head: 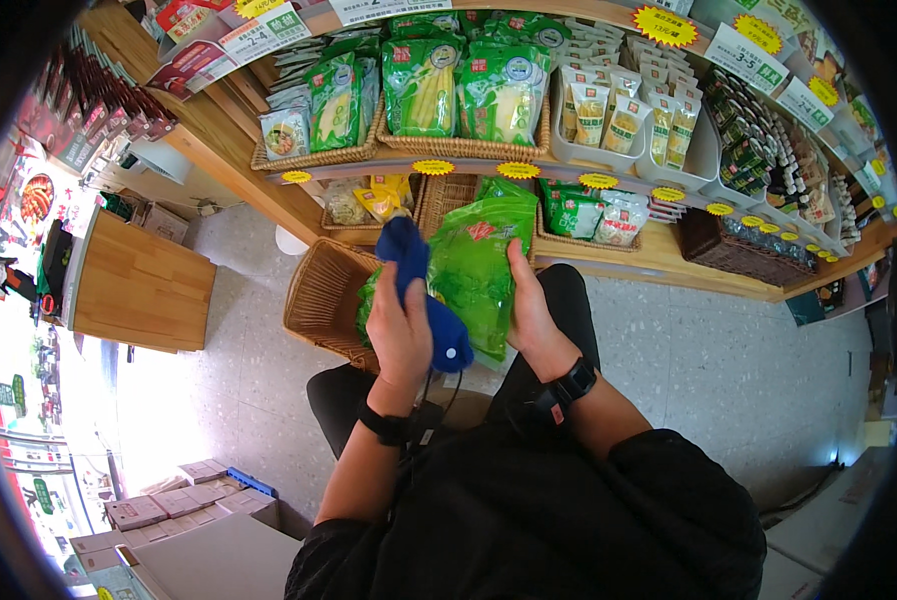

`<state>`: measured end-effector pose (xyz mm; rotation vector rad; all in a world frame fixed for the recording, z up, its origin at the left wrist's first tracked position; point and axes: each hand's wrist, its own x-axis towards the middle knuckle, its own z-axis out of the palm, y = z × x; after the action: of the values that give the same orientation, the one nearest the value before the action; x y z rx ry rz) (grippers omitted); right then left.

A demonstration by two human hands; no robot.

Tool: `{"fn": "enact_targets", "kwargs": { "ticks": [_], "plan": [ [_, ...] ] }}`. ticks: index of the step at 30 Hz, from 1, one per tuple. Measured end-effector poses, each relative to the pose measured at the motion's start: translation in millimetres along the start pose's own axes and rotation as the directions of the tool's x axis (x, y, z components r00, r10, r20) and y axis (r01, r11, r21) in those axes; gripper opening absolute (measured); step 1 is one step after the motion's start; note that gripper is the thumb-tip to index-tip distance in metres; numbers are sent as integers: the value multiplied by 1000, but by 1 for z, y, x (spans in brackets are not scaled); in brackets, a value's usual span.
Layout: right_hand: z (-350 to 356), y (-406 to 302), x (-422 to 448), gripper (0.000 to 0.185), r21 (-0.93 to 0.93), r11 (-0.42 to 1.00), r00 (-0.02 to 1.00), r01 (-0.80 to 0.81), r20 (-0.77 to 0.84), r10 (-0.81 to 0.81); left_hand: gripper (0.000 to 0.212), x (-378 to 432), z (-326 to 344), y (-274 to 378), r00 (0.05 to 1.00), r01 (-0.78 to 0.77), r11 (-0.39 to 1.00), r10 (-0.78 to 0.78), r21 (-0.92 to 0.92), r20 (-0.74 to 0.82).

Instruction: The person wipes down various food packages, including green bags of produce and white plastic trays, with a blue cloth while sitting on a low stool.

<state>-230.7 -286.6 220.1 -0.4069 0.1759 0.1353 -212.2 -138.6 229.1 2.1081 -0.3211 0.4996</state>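
My left hand point(401, 326) grips a dark blue cloth point(447, 330), which hangs in front of the left part of a green plastic food packet point(478, 274). My right hand point(531, 307) holds that packet by its right edge, with the thumb on the front. Beside my left hand, a wicker basket point(321, 300) stands tilted at the shelf's foot, and green packaging shows inside it. Behind the green packet, a wicker tray point(445, 199) sits on the lower shelf.
Above, a wooden shelf point(561, 166) carries baskets of green packets point(422, 90) and white bins point(621, 157) of small packs. A wooden counter point(145, 281) stands left. Cardboard boxes point(137, 511) and a white surface point(216, 559) lie at the lower left. My knees touch the shelf area.
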Motion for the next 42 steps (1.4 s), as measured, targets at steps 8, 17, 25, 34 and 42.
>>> {"fn": "enact_targets", "kwargs": {
  "ticks": [8, 17, 25, 34, 42],
  "plan": [
    [-24, 17, 6, 47, -151, 975, 987, 161, -6, -164, 53, 2, 17, 33, 833, -492, 835, 369, 247, 412],
    [2, -5, -4, 56, 72, 993, 996, -90, 9, 90, 39, 15, 8, -12, 906, 405, 774, -269, -487, 325],
    [-1, -7, -6, 45, -159, 986, 999, -45, -8, 45, 30, 11, -9, 5, 819, 571, 539, -318, -620, 478],
    [-17, -8, -3, 40, -251, 968, 996, -6, 84, 28, 23, 11, -12, -13, 849, 521, 440, -355, -731, 391],
    [-13, -13, -12, 40, -139, 979, 989, -148, -5, 149, 26, 24, -18, -24, 787, 588, 339, -450, -734, 422]
  ]
}}
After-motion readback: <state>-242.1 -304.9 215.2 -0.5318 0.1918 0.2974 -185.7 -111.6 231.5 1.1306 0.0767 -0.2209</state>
